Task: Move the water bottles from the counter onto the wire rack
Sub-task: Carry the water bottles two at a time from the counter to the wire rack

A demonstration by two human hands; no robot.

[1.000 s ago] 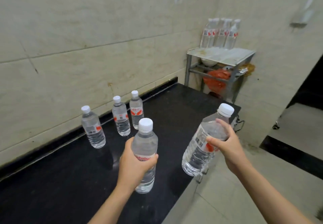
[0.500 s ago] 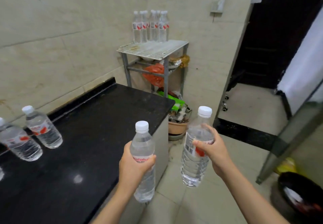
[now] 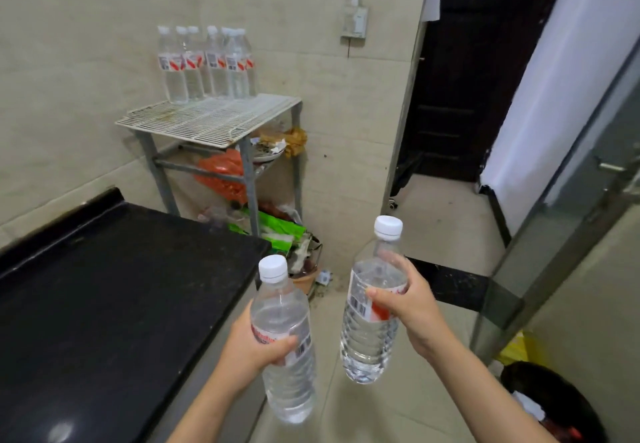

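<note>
grip on both: our left hand (image 3: 249, 349) wraps the nearer water bottle (image 3: 288, 385), our right hand (image 3: 415, 307) clasps the second water bottle (image 3: 367, 349), both upright beside the black counter (image 3: 104, 287). beyond, the wire rack (image 3: 207, 124) carries maybe seven more bottles (image 3: 207, 65) along its back edge.
</note>
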